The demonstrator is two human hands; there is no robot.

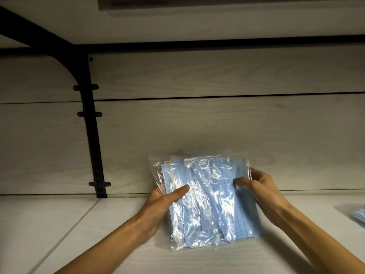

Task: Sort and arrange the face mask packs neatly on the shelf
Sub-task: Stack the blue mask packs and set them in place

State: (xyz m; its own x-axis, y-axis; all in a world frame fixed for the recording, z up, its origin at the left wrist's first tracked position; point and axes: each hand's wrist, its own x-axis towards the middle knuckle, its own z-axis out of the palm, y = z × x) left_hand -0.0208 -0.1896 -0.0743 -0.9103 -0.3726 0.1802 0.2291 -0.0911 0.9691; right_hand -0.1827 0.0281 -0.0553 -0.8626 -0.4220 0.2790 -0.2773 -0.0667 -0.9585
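Pale wood-grain panels are filling most of the frame, forming the back wall of a shelf unit point(217, 123), with thin dark seams running across them. Along the bottom, a lighter shelf board point(79, 224) is stretching from edge to edge. At the left, a black metal bracket point(92, 135) is rising from the shelf board, curving toward the upper left corner, and a black rail point(217, 43) is crossing the frame near the top, under the board above.

Just right of the lower centre, a clear plastic pack of blue face masks point(207, 200) is standing tilted between two bare hands, its lower edge close to the shelf board; whether it is touching the board cannot be told. The plastic is crinkling and catching the light.

At the pack's left side, the left hand point(164, 200) is gripping it, thumb lying across the front and the fingers hidden behind. On the opposite side, the right hand point(260, 192) is holding the right edge, thumb pressing on the front and the fingers curling round the back. Both forearms are reaching up from the bottom corners.

At the far right edge, part of another blue mask pack point(359, 215) is lying flat on the shelf board, well apart from the held one.
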